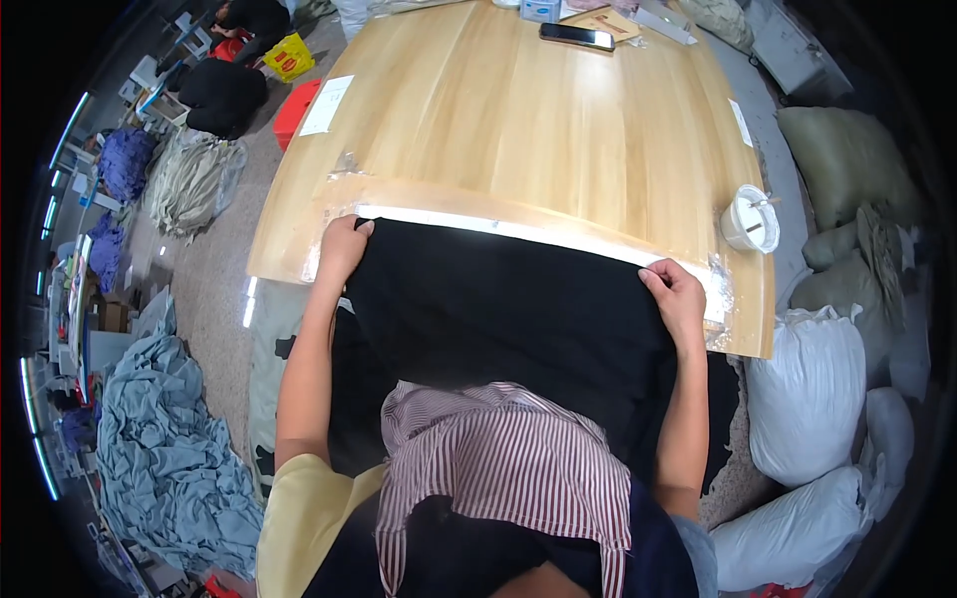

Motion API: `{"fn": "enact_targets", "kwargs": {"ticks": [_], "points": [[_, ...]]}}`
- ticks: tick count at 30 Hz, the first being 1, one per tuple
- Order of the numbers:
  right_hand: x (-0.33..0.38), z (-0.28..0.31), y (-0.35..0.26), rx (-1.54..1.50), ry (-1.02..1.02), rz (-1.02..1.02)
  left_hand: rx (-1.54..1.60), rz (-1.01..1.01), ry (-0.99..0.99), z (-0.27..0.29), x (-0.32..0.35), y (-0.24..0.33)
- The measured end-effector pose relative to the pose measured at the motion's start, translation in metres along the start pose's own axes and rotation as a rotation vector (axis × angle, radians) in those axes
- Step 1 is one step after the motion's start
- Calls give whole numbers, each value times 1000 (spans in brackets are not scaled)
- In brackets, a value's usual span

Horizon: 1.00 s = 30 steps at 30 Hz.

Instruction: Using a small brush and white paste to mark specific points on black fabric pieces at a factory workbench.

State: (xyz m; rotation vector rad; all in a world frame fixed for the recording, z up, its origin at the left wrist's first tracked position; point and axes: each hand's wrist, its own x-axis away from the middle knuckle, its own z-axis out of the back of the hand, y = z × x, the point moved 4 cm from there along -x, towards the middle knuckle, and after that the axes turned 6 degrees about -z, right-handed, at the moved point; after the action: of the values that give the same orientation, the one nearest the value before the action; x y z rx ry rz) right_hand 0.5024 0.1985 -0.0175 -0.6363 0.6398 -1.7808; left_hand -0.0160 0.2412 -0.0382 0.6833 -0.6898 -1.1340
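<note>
Black cloth (508, 309) stretches between my hands, long edge running crosswise along the near table (518, 130) edge; left hand (344, 244) and right hand (676, 294) each pinch a top corner, equally near.

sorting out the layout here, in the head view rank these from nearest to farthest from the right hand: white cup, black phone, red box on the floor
From the right hand gripping the black cloth:
1. White cup, just up and to the right, at the table's right edge.
2. Black phone, at the far end of the table.
3. Red box, on the floor beyond the table's left edge.
</note>
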Motion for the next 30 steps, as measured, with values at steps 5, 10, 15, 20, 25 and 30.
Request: {"fn": "enact_targets", "kwargs": {"ticks": [5, 10, 15, 20, 25, 30], "points": [[10, 22, 12, 113, 85, 122, -616, -91, 265, 5, 24, 24], [28, 36, 36, -49, 82, -16, -207, -781, 159, -94, 117, 126], [26, 33, 32, 17, 221, 24, 16, -1285, -489, -251, 191, 226], [6, 41, 35, 155, 161, -22, -176, -1241, -531, -300, 185, 236], [-8, 83, 31, -8, 397, -22, -199, -1260, -551, -304, 186, 228], [-55, 130, 23, 185, 626, 178, -294, -1289, -565, -309, 188, 235]]}}
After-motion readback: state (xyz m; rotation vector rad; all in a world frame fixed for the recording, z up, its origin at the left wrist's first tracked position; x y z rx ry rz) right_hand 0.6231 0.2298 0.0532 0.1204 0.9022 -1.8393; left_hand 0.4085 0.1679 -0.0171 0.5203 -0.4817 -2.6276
